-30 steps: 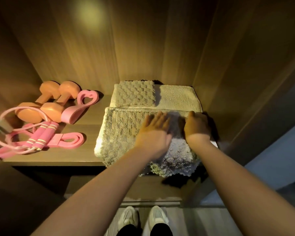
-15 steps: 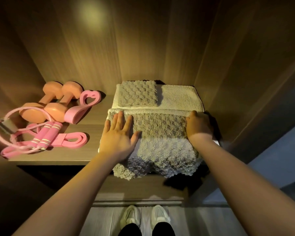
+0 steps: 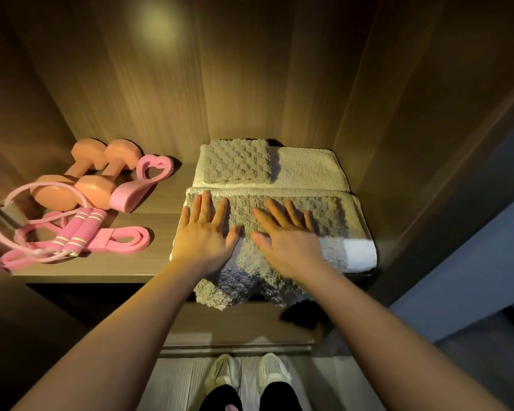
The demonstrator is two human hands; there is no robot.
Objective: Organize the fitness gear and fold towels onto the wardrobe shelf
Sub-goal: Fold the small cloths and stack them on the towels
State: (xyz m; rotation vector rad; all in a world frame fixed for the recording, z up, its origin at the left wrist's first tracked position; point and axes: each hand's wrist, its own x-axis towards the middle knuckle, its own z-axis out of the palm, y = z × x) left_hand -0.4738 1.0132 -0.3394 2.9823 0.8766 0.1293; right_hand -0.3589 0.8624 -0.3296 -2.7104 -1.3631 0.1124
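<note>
The grey towel (image 3: 333, 215) lies at the front right corner of the shelf (image 3: 149, 226), its near edge hanging over the front edge, with a white towel (image 3: 359, 253) showing under its right side. The left hand (image 3: 204, 235) and right hand (image 3: 288, 238) press flat on it side by side, fingers straight and spread, gripping nothing. Behind it, at the back edge, a cream towel (image 3: 309, 169) carries a small checked towel (image 3: 236, 161). Orange dumbbells (image 3: 80, 179) and a pink skipping rope (image 3: 80, 229) lie at the left end.

Dim warm overhead glow; dark corners; wide-angle edge distortion.
</note>
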